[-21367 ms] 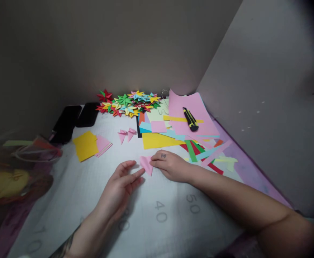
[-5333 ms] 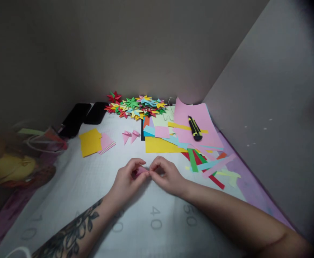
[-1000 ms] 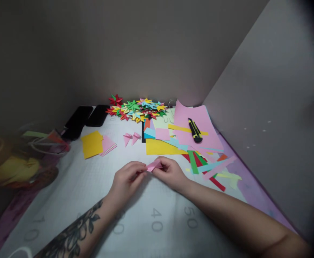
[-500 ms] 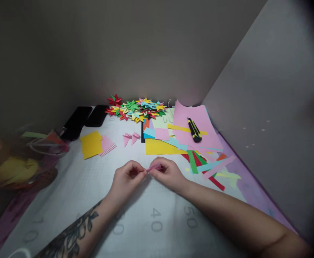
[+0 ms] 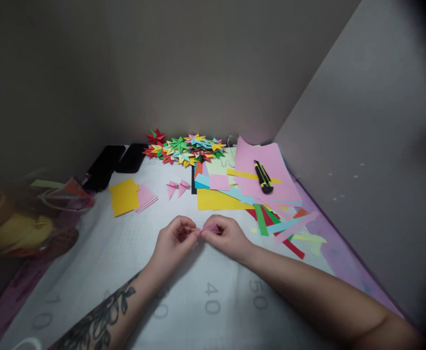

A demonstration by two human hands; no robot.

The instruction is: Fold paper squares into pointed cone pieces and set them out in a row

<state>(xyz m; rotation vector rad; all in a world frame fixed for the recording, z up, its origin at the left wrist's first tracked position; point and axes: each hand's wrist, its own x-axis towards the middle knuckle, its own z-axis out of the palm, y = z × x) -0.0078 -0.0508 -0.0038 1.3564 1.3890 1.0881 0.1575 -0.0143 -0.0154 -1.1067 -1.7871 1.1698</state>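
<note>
Between my two hands, above the white sheet with printed numbers [image 5: 133, 253], is a small folded piece of pink paper [image 5: 210, 227]. My left hand [image 5: 178, 239] pinches its left end between thumb and fingertips. On the other end, my right hand [image 5: 224, 236] is closed with thumb and fingers, covering part of the folds. Two folded pink paper pieces [image 5: 177, 188] lie beyond my hands. Left of them are a stack of yellow paper squares [image 5: 124, 197] and several pink paper squares [image 5: 146, 197].
Several folded paper stars [image 5: 184, 148] are heaped at the back wall. A box cutter [image 5: 263, 177] rests on pink sheets [image 5: 286, 170] at the right, with cut paper strips [image 5: 289, 228] nearer. Two black phone-like slabs [image 5: 132, 158] lie back left; a blurred transparent bag [image 5: 23, 228] stands left.
Both hands stay nearly in place, still pinching the pink paper. My left hand's fingers have shifted very slightly; the things around them have not moved.
</note>
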